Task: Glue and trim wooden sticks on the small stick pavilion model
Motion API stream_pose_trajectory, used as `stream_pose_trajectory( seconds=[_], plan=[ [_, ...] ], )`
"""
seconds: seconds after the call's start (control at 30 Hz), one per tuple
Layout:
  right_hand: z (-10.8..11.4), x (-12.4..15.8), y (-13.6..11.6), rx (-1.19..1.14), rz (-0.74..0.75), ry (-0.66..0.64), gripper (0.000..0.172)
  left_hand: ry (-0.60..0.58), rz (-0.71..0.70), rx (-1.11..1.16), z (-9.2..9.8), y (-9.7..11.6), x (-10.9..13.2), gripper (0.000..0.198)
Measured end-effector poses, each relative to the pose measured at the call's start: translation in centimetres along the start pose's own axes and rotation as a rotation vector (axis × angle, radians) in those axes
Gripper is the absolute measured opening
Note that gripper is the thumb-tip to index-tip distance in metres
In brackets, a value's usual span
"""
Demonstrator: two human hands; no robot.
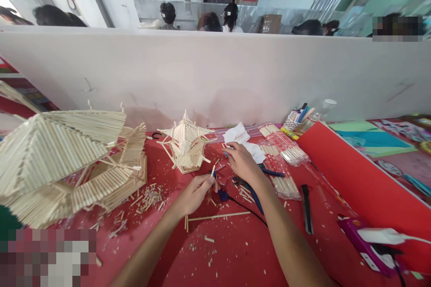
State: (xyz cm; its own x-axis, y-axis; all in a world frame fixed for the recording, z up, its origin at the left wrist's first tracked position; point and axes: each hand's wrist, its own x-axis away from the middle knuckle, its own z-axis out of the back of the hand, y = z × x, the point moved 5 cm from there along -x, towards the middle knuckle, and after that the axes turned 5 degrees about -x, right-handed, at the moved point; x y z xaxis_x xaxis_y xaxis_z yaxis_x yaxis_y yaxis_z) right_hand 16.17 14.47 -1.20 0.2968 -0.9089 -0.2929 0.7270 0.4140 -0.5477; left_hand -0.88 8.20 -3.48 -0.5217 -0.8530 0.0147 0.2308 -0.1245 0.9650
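Note:
My left hand (197,193) pinches a short wooden stick (213,170), which points up from between thumb and forefinger. A blue tool with a black cord (222,195) lies right beside that hand, partly hidden by it. My right hand (243,163) reaches forward by the crumpled white tissue (237,134). Its fingers are bent together at the tips; a small blue bit shows there, too small to name. Beyond both hands stands a small pavilion model of wooden sticks (186,143). At the left is a larger stick-built model with a broad sloping roof (67,143).
Packs of wooden sticks (284,145), a black utility knife (305,208) and blue-handled pliers (256,197) lie to the right. A purple power strip (362,244) sits by a red panel (363,184). Stick scraps (151,197) litter the red table. A white partition (188,71) rises behind; people sit beyond.

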Motion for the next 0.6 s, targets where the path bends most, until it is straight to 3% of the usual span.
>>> stream_pose_trajectory(
  seconds=[0.1,0.27,0.6],
  plan=[
    [0.7,0.1,-1.4,-0.209,-0.004,-0.083,0.027,-0.002,-0.001,-0.004,0.0,0.0,0.0,0.045],
    [0.6,0.8,-3.3,-0.531,0.012,-0.404,0.020,-0.018,-0.007,-0.045,-0.2,0.1,0.1,0.045],
    [0.6,1.1,-3.0,-0.606,0.045,-0.500,0.027,-0.027,-0.041,-0.095,-0.6,0.6,0.3,0.036]
  ],
)
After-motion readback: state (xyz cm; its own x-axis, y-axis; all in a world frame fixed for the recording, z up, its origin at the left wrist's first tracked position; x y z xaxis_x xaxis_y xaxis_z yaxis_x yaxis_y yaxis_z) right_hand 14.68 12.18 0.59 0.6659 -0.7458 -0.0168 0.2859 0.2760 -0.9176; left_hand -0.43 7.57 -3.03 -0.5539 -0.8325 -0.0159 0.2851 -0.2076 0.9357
